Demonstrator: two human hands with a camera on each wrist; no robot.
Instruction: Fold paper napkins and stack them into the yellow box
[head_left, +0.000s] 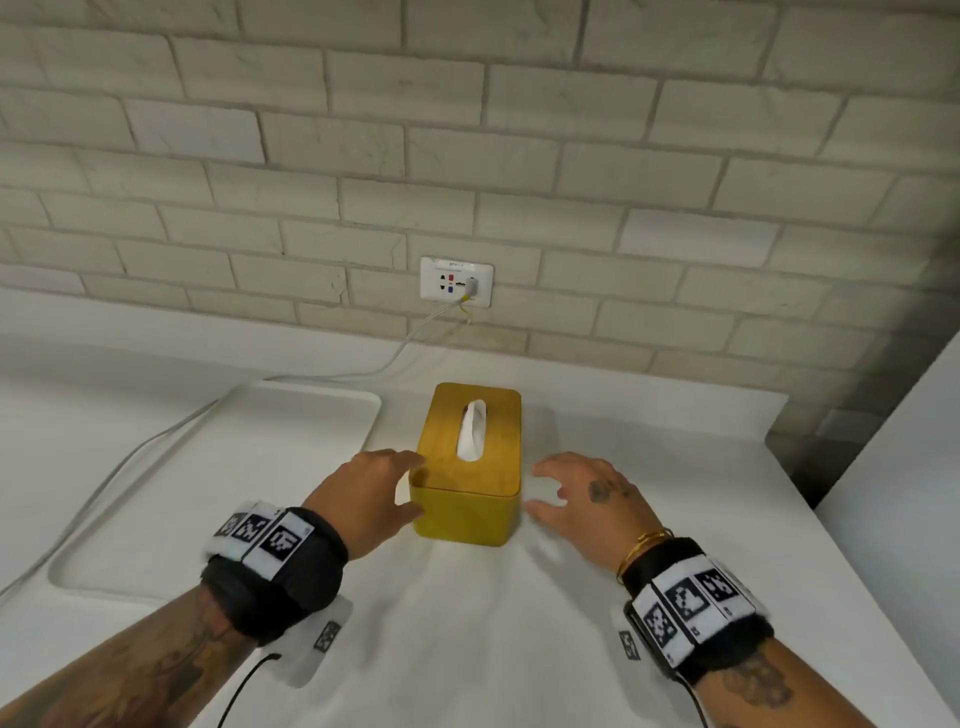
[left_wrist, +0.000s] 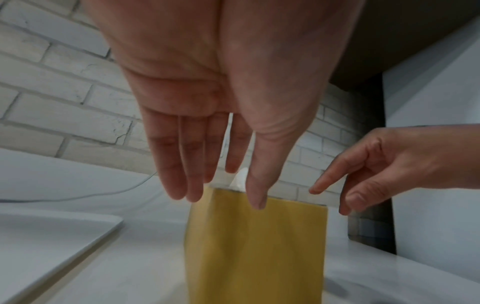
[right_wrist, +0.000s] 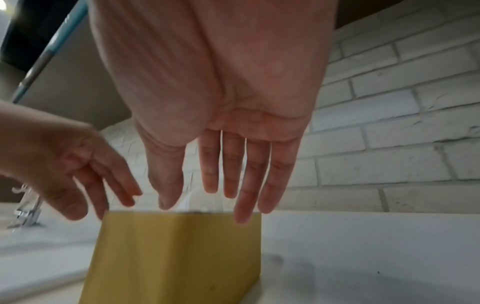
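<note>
Both hands, left hand (head_left: 371, 493) and right hand (head_left: 587, 496), flank yellow box (head_left: 467, 512), fingers spread.

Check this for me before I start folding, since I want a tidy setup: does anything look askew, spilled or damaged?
Nothing stands out. The yellow rectangular box sits upright on the white countertop, lid on, white paper napkin poking from its slot. Both the left hand and right hand are open beside it, empty.

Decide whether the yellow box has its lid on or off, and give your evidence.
On. The wooden lid sits flush on the yellow box, with a white napkin poking through its slot. How full the box is cannot be told.
</note>
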